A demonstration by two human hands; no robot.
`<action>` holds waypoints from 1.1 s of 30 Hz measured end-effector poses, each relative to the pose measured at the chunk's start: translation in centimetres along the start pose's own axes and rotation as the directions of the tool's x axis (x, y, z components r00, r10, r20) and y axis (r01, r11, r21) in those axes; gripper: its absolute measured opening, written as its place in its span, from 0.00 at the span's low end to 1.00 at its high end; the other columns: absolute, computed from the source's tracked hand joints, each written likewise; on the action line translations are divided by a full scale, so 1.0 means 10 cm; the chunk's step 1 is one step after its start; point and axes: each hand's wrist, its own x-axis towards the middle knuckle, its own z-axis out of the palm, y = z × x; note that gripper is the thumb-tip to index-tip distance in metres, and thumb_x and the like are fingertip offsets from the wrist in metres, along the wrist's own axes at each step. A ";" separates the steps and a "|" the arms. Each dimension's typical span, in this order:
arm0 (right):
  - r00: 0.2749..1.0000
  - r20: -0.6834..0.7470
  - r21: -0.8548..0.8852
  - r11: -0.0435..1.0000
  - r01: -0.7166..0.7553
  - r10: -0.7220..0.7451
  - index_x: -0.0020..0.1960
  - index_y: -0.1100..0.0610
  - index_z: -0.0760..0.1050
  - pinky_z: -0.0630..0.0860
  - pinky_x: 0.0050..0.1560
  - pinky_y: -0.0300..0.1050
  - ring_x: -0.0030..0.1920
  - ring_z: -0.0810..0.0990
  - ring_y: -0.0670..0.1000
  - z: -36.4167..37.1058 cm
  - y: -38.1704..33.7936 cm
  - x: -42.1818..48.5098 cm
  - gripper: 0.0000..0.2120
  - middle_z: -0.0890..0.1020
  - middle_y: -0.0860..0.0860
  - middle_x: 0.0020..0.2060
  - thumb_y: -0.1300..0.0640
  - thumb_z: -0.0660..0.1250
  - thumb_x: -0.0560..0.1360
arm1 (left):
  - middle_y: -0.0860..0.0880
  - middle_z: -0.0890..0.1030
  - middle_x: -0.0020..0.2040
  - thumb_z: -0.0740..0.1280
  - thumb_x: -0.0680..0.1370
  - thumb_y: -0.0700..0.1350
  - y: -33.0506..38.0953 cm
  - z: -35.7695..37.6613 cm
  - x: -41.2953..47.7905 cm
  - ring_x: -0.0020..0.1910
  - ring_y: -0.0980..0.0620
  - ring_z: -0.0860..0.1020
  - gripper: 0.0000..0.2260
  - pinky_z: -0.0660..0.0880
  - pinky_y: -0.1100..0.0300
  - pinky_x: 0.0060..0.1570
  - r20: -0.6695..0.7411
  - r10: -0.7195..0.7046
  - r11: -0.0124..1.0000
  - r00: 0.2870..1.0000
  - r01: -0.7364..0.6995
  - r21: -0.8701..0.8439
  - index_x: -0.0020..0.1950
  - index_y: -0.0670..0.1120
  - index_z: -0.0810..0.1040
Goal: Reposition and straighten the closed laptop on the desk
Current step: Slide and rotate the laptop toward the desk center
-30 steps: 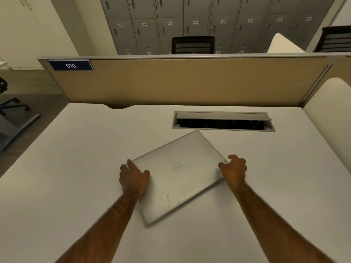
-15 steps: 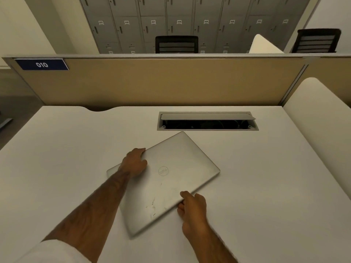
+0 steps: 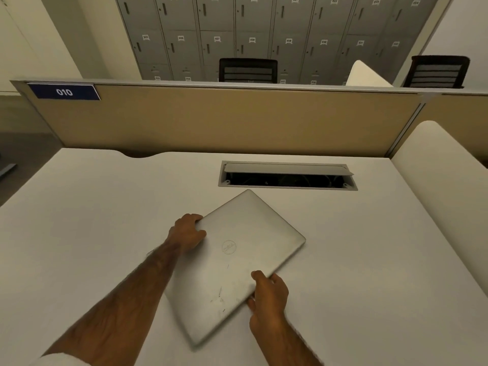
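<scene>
A closed silver laptop (image 3: 245,249) lies skewed on the white desk (image 3: 92,220), one corner pointing at the cable hatch. My left hand (image 3: 188,231) grips its far left edge, fingers curled over the rim and thumb on the lid. My right hand (image 3: 268,294) holds the near right edge, thumb on top and fingers under the rim. That right edge looks slightly raised off the desk. My left forearm covers the laptop's left corner.
An open cable hatch (image 3: 287,177) is set in the desk just beyond the laptop. A tan partition (image 3: 224,120) with a "010" label (image 3: 64,91) closes the back. A white side panel (image 3: 446,186) borders the right. Chairs and grey lockers stand behind.
My left hand went from the laptop's left corner to its far edge. My right hand went from the right corner to the near right edge. The laptop stays skewed, barely turned.
</scene>
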 end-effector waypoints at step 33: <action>0.923 0.100 -0.627 0.696 0.348 -0.371 0.64 0.59 0.80 0.82 0.57 0.55 0.52 0.85 0.58 -0.57 -0.90 0.58 0.20 0.86 0.56 0.56 0.62 0.70 0.72 | 0.45 0.75 0.63 0.72 0.72 0.55 0.19 0.66 -0.83 0.61 0.45 0.77 0.27 0.76 0.54 0.59 -0.009 -0.097 0.994 0.995 0.096 -0.060 0.66 0.43 0.74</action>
